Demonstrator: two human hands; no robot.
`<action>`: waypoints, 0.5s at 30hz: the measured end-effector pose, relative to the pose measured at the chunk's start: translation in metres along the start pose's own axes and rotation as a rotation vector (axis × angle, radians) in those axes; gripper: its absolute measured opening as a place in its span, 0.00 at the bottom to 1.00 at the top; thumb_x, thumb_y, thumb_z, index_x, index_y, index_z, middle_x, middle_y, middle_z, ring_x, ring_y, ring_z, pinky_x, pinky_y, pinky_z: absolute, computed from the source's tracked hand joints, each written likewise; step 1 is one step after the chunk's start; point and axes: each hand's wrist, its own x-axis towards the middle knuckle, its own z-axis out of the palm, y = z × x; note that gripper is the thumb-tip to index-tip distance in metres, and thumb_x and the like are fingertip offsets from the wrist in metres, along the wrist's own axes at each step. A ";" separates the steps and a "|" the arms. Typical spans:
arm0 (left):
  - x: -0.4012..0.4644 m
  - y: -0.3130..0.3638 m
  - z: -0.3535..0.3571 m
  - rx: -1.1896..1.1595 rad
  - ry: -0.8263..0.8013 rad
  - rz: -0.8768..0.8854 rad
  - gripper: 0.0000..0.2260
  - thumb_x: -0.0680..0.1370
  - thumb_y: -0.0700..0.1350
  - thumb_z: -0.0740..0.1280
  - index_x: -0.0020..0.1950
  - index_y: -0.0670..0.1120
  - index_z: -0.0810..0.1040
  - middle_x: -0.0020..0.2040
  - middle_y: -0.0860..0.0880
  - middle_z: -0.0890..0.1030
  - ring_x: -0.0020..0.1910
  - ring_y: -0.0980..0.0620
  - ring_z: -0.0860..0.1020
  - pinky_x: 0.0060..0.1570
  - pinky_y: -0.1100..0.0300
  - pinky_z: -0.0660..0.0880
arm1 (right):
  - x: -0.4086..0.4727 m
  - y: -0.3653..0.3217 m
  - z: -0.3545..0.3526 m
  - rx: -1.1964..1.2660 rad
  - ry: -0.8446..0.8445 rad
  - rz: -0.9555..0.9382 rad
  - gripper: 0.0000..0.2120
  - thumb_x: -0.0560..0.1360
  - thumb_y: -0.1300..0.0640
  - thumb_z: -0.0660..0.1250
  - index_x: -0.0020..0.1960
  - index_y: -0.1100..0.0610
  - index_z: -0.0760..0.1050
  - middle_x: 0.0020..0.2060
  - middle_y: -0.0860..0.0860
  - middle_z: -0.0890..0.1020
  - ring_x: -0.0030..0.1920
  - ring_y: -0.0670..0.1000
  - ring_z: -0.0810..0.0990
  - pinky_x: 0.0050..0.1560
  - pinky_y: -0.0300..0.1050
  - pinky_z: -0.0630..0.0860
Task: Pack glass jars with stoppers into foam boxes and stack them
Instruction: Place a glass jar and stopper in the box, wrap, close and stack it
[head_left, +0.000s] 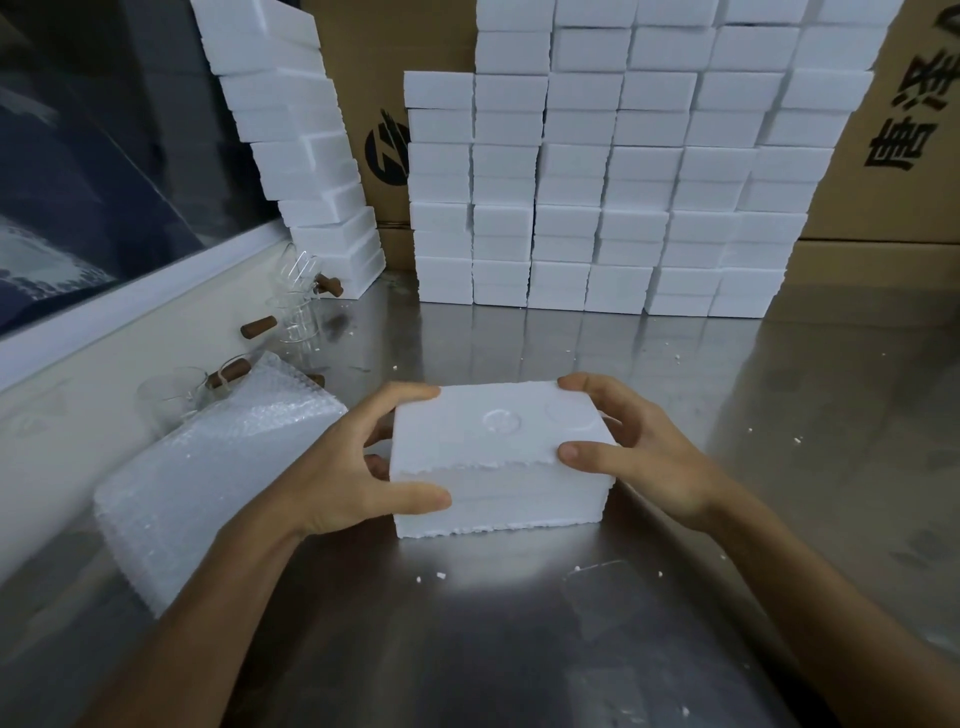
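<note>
A white foam box (498, 457) with faint circular marks embossed on its lid sits on a grey, shiny steel table (467, 623) flecked with white crumbs. Rows of white stacked foam boxes (623, 208) stand before brown cardboard cartons (883, 197) printed in black. Clear glass jars (296, 306) have brown stoppers (258, 327).

One closed foam box (498, 457) is sitting on the worktop (519, 623) between two hands, the left hand (353, 467) and the right hand (644, 457). Three glass jars (296, 306) are showing at the left, with four brown stoppers (258, 328) among them. One stack of bubble wrap (208, 467) is lying beside them. The stacked foam boxes (597, 208) behind are standing in seven columns; their full number cannot be told.
</note>
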 end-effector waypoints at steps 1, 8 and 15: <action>-0.001 -0.001 -0.001 0.004 -0.010 -0.005 0.38 0.59 0.56 0.80 0.66 0.65 0.68 0.56 0.73 0.72 0.62 0.64 0.72 0.51 0.67 0.78 | 0.001 0.001 -0.001 -0.002 0.000 0.001 0.30 0.59 0.43 0.78 0.60 0.40 0.75 0.58 0.40 0.80 0.61 0.44 0.78 0.56 0.42 0.77; -0.002 -0.003 -0.002 -0.007 -0.051 -0.053 0.39 0.63 0.47 0.82 0.66 0.65 0.67 0.63 0.64 0.72 0.64 0.56 0.72 0.56 0.59 0.80 | 0.002 0.003 -0.001 0.011 0.007 0.014 0.33 0.59 0.43 0.79 0.62 0.40 0.75 0.59 0.40 0.81 0.61 0.45 0.79 0.54 0.41 0.78; 0.000 -0.006 -0.004 -0.041 -0.085 -0.073 0.37 0.64 0.45 0.82 0.61 0.69 0.65 0.60 0.66 0.70 0.61 0.56 0.73 0.50 0.65 0.79 | 0.001 0.002 -0.001 -0.012 -0.029 0.003 0.34 0.61 0.43 0.78 0.65 0.40 0.73 0.61 0.39 0.79 0.64 0.42 0.77 0.58 0.40 0.76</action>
